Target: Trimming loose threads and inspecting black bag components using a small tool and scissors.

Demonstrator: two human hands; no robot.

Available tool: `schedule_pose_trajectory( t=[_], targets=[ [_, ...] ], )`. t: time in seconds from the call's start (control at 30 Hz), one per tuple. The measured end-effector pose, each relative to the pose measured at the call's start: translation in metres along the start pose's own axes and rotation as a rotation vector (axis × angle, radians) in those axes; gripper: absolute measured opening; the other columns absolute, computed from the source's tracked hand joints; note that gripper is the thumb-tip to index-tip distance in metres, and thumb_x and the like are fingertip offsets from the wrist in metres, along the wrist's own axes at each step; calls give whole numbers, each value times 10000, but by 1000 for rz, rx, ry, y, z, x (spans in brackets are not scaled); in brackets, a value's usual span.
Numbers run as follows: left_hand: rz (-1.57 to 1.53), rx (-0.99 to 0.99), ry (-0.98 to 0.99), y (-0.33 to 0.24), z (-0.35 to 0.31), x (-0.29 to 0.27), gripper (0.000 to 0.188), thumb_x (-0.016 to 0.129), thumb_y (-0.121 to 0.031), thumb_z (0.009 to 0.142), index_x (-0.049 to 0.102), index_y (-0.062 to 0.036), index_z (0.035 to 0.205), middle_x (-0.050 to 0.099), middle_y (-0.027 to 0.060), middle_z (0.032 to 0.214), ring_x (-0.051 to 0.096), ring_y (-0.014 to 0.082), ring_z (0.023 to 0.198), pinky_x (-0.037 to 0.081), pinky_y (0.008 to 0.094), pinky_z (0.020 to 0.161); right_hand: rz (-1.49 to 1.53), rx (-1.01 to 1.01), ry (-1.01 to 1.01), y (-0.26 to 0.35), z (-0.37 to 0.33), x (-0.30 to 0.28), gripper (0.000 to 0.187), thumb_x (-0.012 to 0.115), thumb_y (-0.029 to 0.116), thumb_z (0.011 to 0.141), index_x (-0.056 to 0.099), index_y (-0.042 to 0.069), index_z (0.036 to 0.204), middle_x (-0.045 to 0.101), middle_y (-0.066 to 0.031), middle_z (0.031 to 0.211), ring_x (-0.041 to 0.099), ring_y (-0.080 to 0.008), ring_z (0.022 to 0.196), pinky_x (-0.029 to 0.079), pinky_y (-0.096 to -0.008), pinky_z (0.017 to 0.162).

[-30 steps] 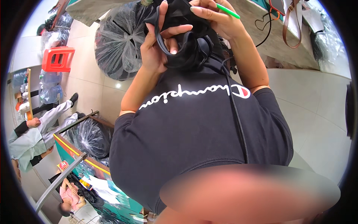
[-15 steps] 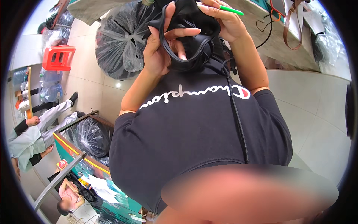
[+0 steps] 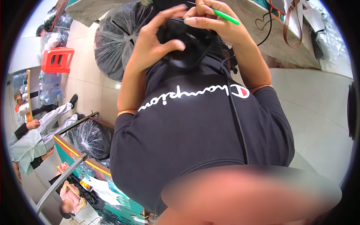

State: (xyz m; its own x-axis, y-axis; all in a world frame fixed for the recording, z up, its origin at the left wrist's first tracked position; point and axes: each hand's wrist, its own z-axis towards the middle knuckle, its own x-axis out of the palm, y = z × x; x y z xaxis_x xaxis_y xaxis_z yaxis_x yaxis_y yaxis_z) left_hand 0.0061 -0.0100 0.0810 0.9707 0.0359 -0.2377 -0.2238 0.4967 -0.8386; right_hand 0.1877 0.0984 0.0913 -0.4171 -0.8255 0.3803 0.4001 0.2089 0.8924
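Black fabric (image 3: 187,48) with a smooth sheen lies bunched in front of my chest, between both hands. My right hand (image 3: 221,24) grips a slim tool with a bright green handle (image 3: 227,17); a thin metal tip shows past the fingers. The right thumb and fingertips also press the upper edge of the fabric. Around the fabric's left side is my left hand (image 3: 148,45), its thumb stretched apart over the fabric and its fingers arched along the top edge, close to the right thumb. The left fingertips are slightly blurred. Dark fabric against dark clothing makes its outline hard to tell.
Plastic-wrapped dark bundles (image 3: 114,45) stand beyond my left arm. A red stool (image 3: 57,60) is farther left. A worktable (image 3: 292,45) with a brown strap (image 3: 287,33) lies at upper right. Two people are at left, one near a green-sided table (image 3: 123,202).
My left hand has pulled its fingers out of the fabric's opening and turned over its upper edge. The fabric has folded closed; the right hand has shifted slightly left.
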Motion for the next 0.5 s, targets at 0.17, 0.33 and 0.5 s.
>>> schedule_pose_trajectory(
  t=[0.17,0.33,0.5],
  targets=[
    [-247,-452,-112,6,-8,12,150,737,-87,847,670,14,935,622,7,690,580,51,580,463,189,542,-450,-100,-120,17,-2,-8,195,617,124,945,491,54,813,655,-74,869,558,-80,737,438,-186,647],
    [-172,-318,-214,23,-19,17,188,709,-105,873,667,75,841,538,66,1038,561,63,551,445,191,476,-1297,-581,-790,32,23,-154,316,527,280,955,635,-7,1029,638,-203,994,610,-308,875,480,-413,825],
    [-73,-302,-336,15,-17,24,206,716,-127,872,662,67,828,531,49,983,546,58,528,437,193,448,-1807,429,-1011,56,44,-241,291,550,229,898,639,-5,1049,634,-271,1087,618,-424,1005,511,-448,864]
  ],
)
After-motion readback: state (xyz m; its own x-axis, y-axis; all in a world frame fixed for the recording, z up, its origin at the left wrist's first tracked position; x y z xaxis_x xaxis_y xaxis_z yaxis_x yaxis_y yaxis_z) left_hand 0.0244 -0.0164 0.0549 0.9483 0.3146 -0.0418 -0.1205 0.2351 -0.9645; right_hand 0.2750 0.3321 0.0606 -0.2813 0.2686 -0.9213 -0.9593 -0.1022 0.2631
